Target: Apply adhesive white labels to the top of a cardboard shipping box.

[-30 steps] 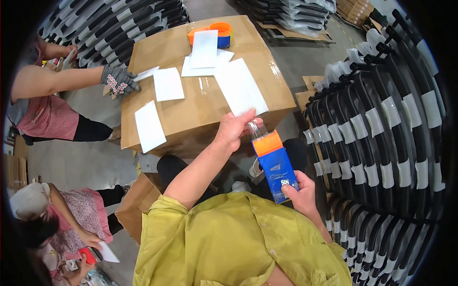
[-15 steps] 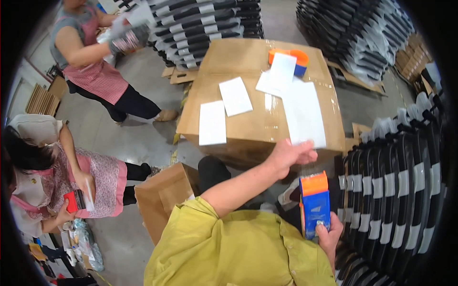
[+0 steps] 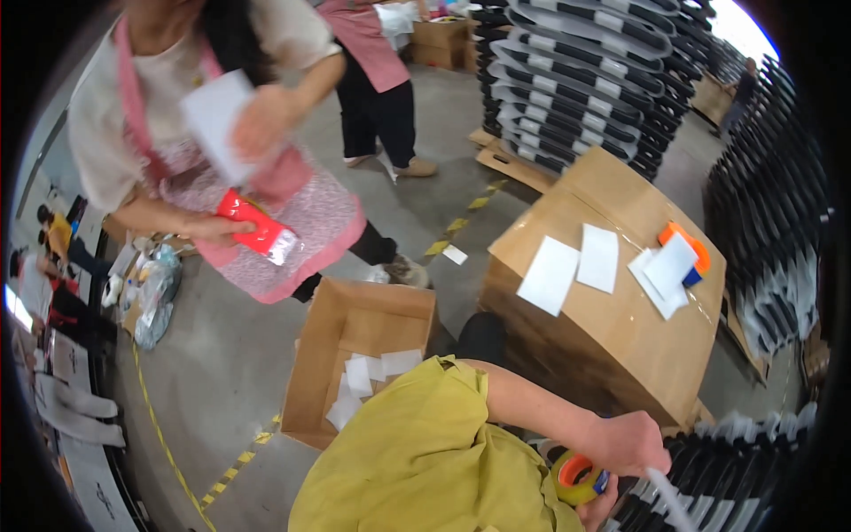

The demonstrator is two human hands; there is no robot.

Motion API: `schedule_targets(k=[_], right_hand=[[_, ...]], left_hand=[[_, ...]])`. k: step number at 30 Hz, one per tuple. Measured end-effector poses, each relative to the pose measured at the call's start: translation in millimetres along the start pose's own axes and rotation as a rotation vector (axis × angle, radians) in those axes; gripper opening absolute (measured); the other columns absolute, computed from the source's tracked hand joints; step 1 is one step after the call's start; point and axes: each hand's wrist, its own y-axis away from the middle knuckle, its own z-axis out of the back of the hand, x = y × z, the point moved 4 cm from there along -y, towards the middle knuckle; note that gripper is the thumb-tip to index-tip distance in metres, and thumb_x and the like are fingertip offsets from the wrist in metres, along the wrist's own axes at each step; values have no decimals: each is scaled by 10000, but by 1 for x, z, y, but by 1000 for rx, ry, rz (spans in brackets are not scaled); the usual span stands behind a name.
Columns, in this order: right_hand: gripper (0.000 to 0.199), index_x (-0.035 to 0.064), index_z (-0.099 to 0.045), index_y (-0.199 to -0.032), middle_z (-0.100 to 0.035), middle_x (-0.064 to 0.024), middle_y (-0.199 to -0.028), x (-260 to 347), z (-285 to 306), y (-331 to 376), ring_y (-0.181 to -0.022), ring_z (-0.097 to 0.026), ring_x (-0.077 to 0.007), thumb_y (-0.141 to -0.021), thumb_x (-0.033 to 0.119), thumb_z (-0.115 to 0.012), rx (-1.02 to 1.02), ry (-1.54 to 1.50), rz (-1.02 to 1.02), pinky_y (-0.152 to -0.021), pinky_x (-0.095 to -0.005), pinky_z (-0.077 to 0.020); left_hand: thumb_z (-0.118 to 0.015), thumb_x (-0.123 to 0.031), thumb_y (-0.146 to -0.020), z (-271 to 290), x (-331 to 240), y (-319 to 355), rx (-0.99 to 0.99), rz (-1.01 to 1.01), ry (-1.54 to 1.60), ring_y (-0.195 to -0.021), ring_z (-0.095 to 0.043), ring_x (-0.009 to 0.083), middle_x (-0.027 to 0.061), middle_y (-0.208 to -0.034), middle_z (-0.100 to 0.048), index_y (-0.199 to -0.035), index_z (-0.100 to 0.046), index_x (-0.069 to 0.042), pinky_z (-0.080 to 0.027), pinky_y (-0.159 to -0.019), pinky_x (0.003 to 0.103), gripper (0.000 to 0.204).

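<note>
Closed in a grip at the lower right, my left hand (image 3: 628,443) pinches a white sheet (image 3: 671,501) seen almost edge-on. Just below it, my right hand (image 3: 600,507), partly hidden by my left forearm, holds a tape dispenser (image 3: 574,477) with a yellowish roll on an orange core. Several white sheets (image 3: 547,275) lie on top of a big brown carton (image 3: 612,199) ahead of me to the right. Another orange and blue tape dispenser (image 3: 700,257) sits at that carton's far right, partly under a sheet.
An open brown box (image 3: 301,377) with white sheets inside stands on the floor to my left. Behind it a person (image 3: 257,186) in a pink apron holds a red tape dispenser (image 3: 257,226) and a white sheet. Wrapped black stacks (image 3: 576,80) rise behind the carton and at right.
My view has swung left. The long white sheet has left the carton top, and my left hand, closed on a sheet, is now beside the tape dispenser. The nearby person has raised their sheet.
</note>
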Motion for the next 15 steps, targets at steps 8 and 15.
schedule_targets(k=[8,15], right_hand=[[225,1,-536,-885,-562,-23,-766,60,-70,23,-689,-535,-102,-876,209,-451,-9,-481,-272,-650,-240,-436],[218,-18,-559,-864,-596,-55,-798,73,-76,13,-677,-561,-106,-846,195,-517,28,-338,-227,-627,-242,-448]], left_hand=[[-575,-229,-753,50,27,18,-40,276,-169,-561,-517,283,79,-570,-491,-786,-493,-91,-408,-507,379,164],[-599,-83,-724,79,35,5,-31,358,-123,-700,-553,276,85,-720,-557,-884,-575,-90,-461,-610,345,162]])
